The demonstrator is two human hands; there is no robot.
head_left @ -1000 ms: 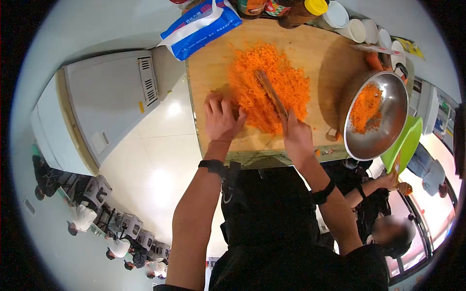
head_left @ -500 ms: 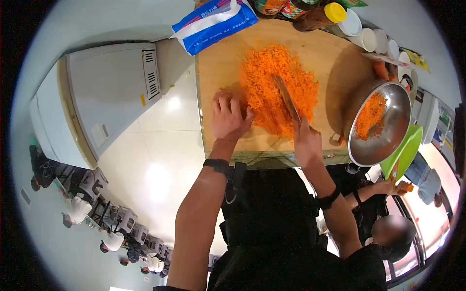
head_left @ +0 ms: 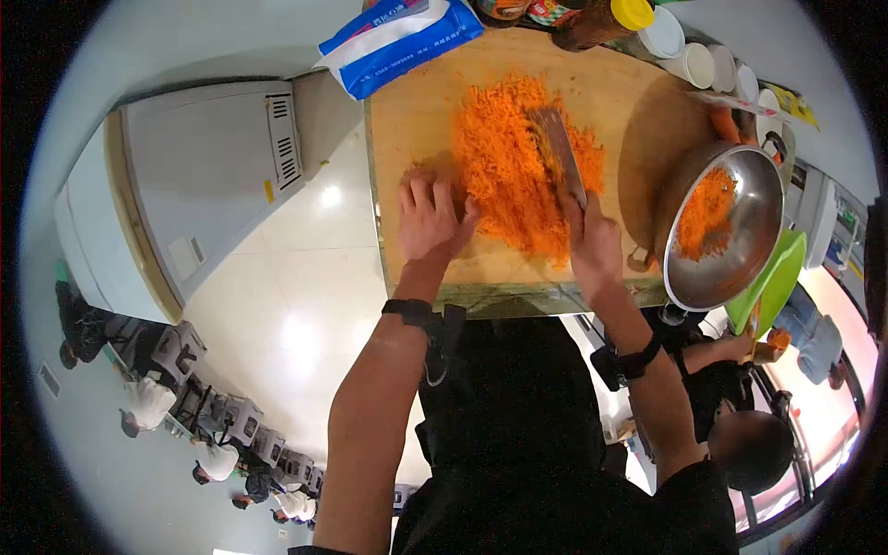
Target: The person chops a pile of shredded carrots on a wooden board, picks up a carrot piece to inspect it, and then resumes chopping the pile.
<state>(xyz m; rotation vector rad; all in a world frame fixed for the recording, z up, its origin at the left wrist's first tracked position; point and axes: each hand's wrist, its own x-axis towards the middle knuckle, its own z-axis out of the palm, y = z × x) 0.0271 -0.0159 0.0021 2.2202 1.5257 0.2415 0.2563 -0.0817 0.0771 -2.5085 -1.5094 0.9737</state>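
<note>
A wide heap of finely chopped carrot [head_left: 504, 176] covers the middle of the wooden cutting board [head_left: 407, 111]. My right hand [head_left: 598, 248] is wrapped round the handle of a cleaver [head_left: 561, 153]. The blade lies over the right part of the heap, slanting up and to the left, its flat partly visible, with orange bits against it. Left of the heap, my left hand [head_left: 429, 222] rests on the board with its fingers apart and bent, its thumb close to the carrot. Nothing shows in that hand.
A steel bowl [head_left: 758, 203] holding chopped carrot sits at the board's right edge. Behind are a blue packet [head_left: 407, 55], a yellow-capped jar [head_left: 606, 23] and white tubs [head_left: 689, 65]. A person's hand [head_left: 768, 347] is at lower right beside a green bowl [head_left: 782, 277].
My right hand has shifted slightly right and up with the cleaver. The blade has turned from nearly edge-on to showing more of its flat. My left hand has barely moved.
</note>
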